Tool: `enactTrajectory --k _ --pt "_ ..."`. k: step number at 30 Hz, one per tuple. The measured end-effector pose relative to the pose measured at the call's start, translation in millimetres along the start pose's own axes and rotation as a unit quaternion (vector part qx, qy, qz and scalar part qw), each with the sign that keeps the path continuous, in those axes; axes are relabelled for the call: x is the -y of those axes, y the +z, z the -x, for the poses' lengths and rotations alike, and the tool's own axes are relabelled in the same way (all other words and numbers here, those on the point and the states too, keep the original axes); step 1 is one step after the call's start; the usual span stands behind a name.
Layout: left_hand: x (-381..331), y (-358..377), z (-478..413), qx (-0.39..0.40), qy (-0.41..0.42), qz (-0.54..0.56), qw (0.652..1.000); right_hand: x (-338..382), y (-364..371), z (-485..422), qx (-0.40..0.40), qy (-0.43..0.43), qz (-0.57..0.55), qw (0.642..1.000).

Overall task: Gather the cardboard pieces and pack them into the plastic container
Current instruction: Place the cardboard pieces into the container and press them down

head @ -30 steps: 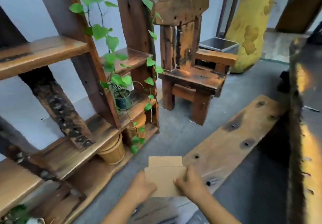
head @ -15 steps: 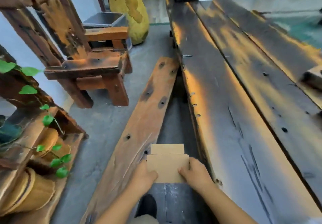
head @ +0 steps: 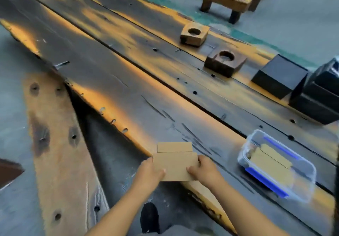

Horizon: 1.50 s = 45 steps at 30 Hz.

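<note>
Head view: both hands, left (head: 151, 171) and right (head: 205, 170), grip flat, matte brown cardboard pieces (head: 175, 162) over the scarred wooden table's (head: 128, 81) edge. Right, a clear plastic container (head: 277, 166) holds more cardboard.

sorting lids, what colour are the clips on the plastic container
Blue, clearest in the head view on the plastic container.

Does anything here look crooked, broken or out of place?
Nothing looks damaged or spilled. The plastic container sits at an angle on the table, with cardboard already inside. Both the left hand and right hand hold the cardboard pieces, whose stack is slightly staggered.
</note>
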<state>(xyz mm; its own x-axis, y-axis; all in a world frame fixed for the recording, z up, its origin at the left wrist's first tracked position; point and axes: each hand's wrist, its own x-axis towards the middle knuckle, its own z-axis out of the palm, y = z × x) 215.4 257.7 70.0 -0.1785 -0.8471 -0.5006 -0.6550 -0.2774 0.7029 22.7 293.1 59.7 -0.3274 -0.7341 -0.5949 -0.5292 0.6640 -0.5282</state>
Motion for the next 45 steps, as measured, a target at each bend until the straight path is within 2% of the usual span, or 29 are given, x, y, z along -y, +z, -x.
enactTrajectory --k 8,13,16,22,26,31,39,45 --pt "-45.3 44.9 -52.0 0.14 0.095 -0.077 0.982 -40.5 -32.8 23.6 -0.117 0.116 -0.121 0.979" --pt "-77.3 86.3 -53.7 0.206 0.148 -0.098 0.962 -76.7 -59.1 44.4 -0.193 0.149 -0.115 0.963" --pt "-97.9 112.5 -54.3 0.226 0.183 -0.116 0.95 -104.4 -75.0 48.8 -0.213 0.169 -0.111 0.956" --pt "-144.2 172.6 -50.4 0.207 0.233 -0.143 0.939 -161.9 -116.5 40.6 -0.24 0.174 -0.089 0.951" --pt "-169.7 205.1 -46.9 0.184 0.229 -0.171 0.94 -191.0 -147.7 34.4 -0.239 0.165 -0.064 0.955" --pt "-198.6 239.7 -49.9 0.173 0.193 -0.181 0.949 -224.9 -184.8 20.6 -0.229 0.147 -0.095 0.958" --pt "-228.9 274.9 -73.5 0.171 0.232 -0.199 0.937 -252.5 -207.2 -0.9 -0.216 0.16 -0.175 0.947" --pt "-233.6 279.8 -97.1 0.213 0.198 -0.222 0.931 -250.5 -208.0 -16.6 -0.211 0.191 -0.19 0.94"
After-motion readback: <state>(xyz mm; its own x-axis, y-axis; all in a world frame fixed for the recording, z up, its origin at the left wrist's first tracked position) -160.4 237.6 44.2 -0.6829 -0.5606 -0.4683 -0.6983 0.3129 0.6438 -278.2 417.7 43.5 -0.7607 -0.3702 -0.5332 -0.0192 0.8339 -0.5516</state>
